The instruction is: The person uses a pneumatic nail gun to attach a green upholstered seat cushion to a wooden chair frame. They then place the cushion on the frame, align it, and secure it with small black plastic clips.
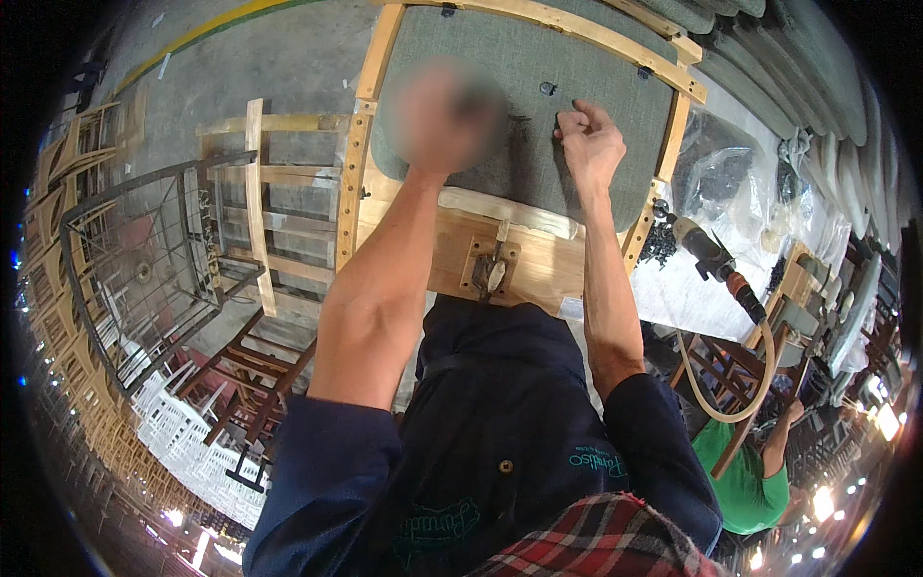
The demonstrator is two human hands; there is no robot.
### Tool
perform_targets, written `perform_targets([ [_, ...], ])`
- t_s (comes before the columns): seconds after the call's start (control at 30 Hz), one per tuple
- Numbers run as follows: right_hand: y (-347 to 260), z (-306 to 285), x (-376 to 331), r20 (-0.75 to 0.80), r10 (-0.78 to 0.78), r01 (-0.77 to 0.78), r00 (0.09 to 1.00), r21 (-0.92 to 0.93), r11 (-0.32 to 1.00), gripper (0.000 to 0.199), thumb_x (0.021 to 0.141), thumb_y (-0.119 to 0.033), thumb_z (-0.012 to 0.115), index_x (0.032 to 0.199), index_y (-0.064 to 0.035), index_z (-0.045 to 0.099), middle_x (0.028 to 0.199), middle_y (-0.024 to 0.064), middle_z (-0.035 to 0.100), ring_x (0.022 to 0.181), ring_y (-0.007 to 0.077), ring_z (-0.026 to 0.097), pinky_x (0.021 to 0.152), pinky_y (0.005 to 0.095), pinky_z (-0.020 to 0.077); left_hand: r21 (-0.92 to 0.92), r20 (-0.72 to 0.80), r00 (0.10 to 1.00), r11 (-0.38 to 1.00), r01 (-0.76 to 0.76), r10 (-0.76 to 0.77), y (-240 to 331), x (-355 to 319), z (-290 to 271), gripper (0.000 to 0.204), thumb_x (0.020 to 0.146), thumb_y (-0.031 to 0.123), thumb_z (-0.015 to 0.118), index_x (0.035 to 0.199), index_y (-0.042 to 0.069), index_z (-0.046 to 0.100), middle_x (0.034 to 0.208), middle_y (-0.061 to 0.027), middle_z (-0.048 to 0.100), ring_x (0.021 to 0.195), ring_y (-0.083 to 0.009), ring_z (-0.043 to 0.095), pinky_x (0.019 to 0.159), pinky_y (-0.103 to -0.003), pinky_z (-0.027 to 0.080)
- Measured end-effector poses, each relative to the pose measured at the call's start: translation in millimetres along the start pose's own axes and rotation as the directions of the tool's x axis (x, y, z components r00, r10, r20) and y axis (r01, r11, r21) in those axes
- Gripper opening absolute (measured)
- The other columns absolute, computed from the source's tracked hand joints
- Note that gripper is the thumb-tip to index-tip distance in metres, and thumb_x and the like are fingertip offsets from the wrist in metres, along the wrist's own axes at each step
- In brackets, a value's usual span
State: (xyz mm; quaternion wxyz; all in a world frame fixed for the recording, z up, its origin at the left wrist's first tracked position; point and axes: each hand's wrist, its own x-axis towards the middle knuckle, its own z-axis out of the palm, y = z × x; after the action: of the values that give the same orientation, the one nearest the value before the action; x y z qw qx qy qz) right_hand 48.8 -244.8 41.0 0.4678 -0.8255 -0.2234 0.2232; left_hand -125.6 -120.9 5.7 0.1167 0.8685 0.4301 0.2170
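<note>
A grey-green fabric-covered panel (538, 163) lies inside a wooden frame (351, 192) in front of me. Over its left part is my left hand (447, 115), blurred, with a dark patch at its right side; its fingers cannot be made out. My right hand (591, 149) hovers over the panel's right half with fingers curled in. Whether anything small sits between them is hidden. Small black fittings sit on the panel, one (548, 88) just up-left of my right hand and another (644, 72) near the right corner. A metal toggle clamp (495, 274) is mounted on the frame's near board.
Right of the frame, a power driver (707, 252) with a pale hose (760, 385) lies by a heap of small black pieces (660, 244). Grey padded panels (798, 77) are stacked far right. A metal rack (144, 260) stands left. A person in green (750, 471) works at lower right.
</note>
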Motion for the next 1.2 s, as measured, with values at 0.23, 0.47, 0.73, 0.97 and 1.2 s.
perform_targets([
  [0.23, 4, 1, 14, 0.028, -0.342, 0.342, 0.939, -0.152, 0.927, 0.035, 0.086, -0.012, 0.079, 0.119, -0.0047, 0.074, 0.094, 0.0080, 0.072, 0.075, 0.0128, 0.066, 0.069, 0.0274, 0.0546, 0.013, 0.001, 1.000, 1.000, 0.002, -0.002, 0, 1, 0, 0.059, 0.091, 0.049, 0.068, 0.136, 0.012, 0.058, 0.151, -0.0088, 0.049, 0.141, -0.0293, 0.040, 0.118, -0.046, 0.028],
  [0.47, 12, 8, 32, 0.063, -0.490, 0.488, 0.870, -0.262, 0.833, 0.032, 0.081, -0.013, 0.082, 0.112, -0.0060, 0.077, 0.096, 0.0117, 0.073, 0.072, 0.0201, 0.066, 0.070, 0.0303, 0.0551, 0.037, 0.010, 1.000, 0.999, 0.007, -0.007, 2, 1, -1, 0.058, 0.092, 0.048, 0.067, 0.135, 0.012, 0.059, 0.151, -0.0086, 0.048, 0.141, -0.0294, 0.039, 0.117, -0.046, 0.029],
  [0.73, -7, 5, 8, -0.054, -0.137, 0.144, 0.989, 0.531, 0.835, 0.025, 0.086, 0.004, 0.078, 0.110, 0.0050, 0.071, 0.097, 0.0073, 0.074, 0.082, 0.0064, 0.067, 0.072, 0.0200, 0.0548, -0.022, 0.015, 1.000, 1.000, 0.014, -0.014, 4, 1, -7, 0.057, 0.092, 0.046, 0.068, 0.136, 0.012, 0.059, 0.151, -0.0080, 0.048, 0.142, -0.0292, 0.038, 0.118, -0.046, 0.028],
  [0.97, -38, -1, -1, -0.097, -0.177, 0.194, 0.979, 0.695, 0.693, 0.028, 0.085, 0.008, 0.077, 0.111, 0.0043, 0.068, 0.094, 0.0090, 0.073, 0.083, 0.0092, 0.069, 0.075, 0.0205, 0.0569, -0.014, 0.056, 0.997, 0.999, 0.045, -0.045, 5, 3, -6, 0.058, 0.091, 0.046, 0.069, 0.136, 0.012, 0.058, 0.151, -0.0066, 0.046, 0.143, -0.0268, 0.036, 0.120, -0.047, 0.025],
  [1.2, -41, -6, -4, -0.117, -0.211, 0.230, 0.970, 0.716, 0.659, 0.028, 0.085, 0.009, 0.076, 0.111, 0.0028, 0.067, 0.096, 0.0097, 0.073, 0.084, 0.0101, 0.070, 0.076, 0.0212, 0.0579, -0.005, 0.035, 0.999, 1.000, 0.022, -0.022, 4, 3, -4, 0.057, 0.091, 0.045, 0.070, 0.136, 0.012, 0.058, 0.150, -0.0077, 0.047, 0.141, -0.0279, 0.038, 0.120, -0.048, 0.026],
])
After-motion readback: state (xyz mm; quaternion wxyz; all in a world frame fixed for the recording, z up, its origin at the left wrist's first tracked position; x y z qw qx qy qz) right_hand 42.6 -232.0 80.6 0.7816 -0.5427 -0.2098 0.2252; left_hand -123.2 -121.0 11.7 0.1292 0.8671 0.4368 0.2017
